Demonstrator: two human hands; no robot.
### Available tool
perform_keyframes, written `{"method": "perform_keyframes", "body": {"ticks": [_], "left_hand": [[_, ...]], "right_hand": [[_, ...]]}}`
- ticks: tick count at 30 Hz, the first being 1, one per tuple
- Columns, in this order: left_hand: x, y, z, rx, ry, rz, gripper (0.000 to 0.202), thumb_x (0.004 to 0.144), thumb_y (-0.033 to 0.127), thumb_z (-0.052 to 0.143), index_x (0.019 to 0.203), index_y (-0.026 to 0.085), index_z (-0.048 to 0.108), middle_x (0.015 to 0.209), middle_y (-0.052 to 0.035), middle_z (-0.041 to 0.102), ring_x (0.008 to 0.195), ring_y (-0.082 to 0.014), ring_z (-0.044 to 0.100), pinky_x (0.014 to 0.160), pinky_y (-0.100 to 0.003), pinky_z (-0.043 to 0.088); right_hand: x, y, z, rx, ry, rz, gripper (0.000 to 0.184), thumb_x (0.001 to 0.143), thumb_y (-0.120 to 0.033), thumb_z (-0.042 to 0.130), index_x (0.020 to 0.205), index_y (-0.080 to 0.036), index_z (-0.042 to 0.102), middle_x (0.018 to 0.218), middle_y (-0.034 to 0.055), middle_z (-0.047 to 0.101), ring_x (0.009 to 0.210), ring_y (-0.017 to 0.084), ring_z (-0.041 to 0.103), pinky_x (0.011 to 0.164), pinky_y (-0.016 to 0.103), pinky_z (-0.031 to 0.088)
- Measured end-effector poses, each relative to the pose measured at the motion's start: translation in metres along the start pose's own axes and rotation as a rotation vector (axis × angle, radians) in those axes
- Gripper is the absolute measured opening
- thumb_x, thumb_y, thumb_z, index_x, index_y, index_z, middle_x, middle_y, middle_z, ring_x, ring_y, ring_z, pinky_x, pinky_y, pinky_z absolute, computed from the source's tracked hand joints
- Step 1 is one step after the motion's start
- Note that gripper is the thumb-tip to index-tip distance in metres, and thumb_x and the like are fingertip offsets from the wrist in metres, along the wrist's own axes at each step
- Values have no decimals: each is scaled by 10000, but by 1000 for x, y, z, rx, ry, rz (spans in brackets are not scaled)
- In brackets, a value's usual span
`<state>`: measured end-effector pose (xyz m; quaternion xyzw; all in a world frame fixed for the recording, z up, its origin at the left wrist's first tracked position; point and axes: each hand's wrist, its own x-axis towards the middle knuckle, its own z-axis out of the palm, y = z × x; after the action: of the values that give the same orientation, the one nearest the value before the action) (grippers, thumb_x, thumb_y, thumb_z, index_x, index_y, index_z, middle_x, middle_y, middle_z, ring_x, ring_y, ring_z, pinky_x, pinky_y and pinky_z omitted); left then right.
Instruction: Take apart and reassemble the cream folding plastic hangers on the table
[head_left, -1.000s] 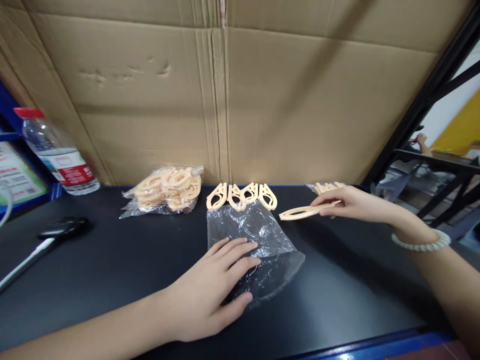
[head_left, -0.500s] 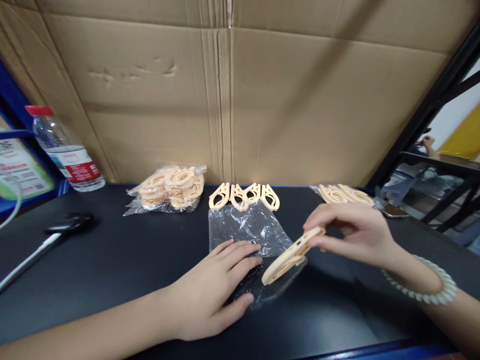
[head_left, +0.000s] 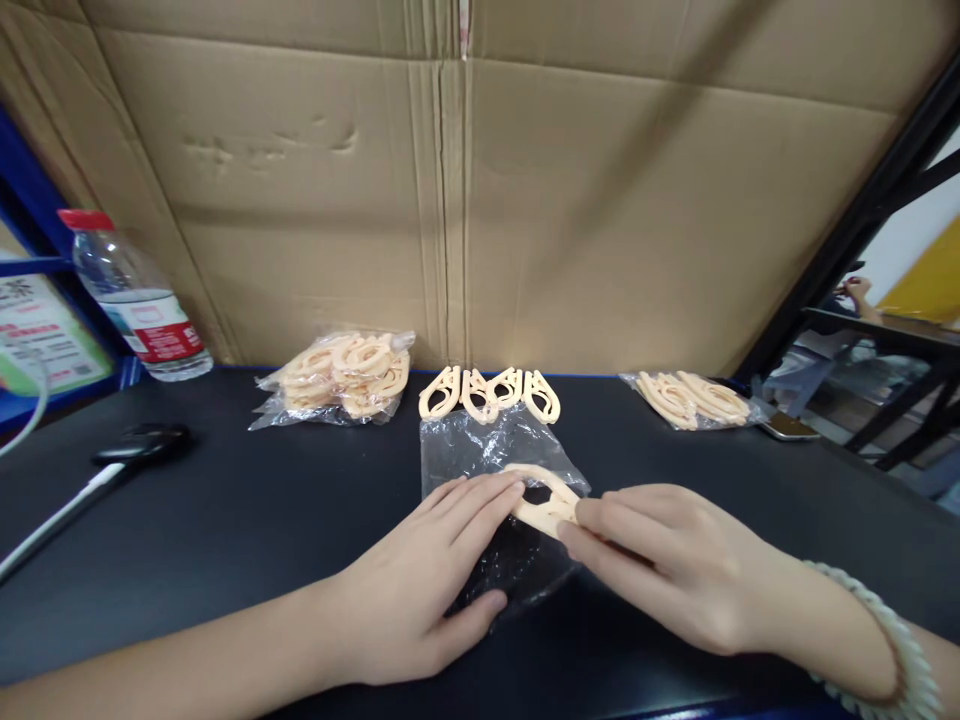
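My left hand lies flat with fingers stretched out on a clear plastic bag spread on the dark table. In my right hand a beige folding hanger, folded up, is pinched by one end between thumb and fingers. The hanger lies low over the bag, its far end close to my left fingertips; whether it touches them I cannot tell. Just beyond the bag, several loose beige hangers lie in a row.
Bagged hangers are piled at the back left, and another bagged set lies at the back right beside a phone. A water bottle and a black device with a white cable are left. Cardboard walls the back.
My right hand has come down and to the left with the hanger, turning it from edge-on to flatter above the bag. My left hand has stayed in place.
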<state>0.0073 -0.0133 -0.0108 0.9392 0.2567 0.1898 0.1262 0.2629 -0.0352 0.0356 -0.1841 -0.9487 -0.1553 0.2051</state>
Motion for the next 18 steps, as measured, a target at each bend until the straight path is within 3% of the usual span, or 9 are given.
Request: {"method": "perform_keyframes", "body": {"ticks": [5,10,14,18], "left_hand": [[0,1,-3,39,-43,11,766,857,211,550,1510,233,149,1565,-108,293,1427,-303,285,1154,-516,308],[0,1,-2,58,-60,4,757,860,224,549,1509,224,160,1566,-105,296,1434,-299,273,1165,-518,286],[0,1,-3,50,-74,-2,751,862,220,544,1512,234,168,1569,-93,295,1429,-307,285,1166,-519,285],[1,3,-5,80,-113,2,729,875,227,526,1513,207,175,1569,-98,294,1436,-301,272,1171,-525,270]], "right_hand": [[4,-2,16,-159,-23,30,255,955,-124,422,1077,-77,641,785,90,647,669,202,562,545,343,446],[3,0,22,-200,-115,14,287,975,-166,431,1197,-115,606,904,90,678,764,212,557,621,368,427],[4,0,26,-181,-96,-69,264,982,-140,420,1105,-150,653,1050,77,689,882,213,573,720,368,431],[4,-2,34,-216,-94,-87,259,976,-132,423,1029,-120,677,971,87,682,869,215,561,743,372,427]]}}
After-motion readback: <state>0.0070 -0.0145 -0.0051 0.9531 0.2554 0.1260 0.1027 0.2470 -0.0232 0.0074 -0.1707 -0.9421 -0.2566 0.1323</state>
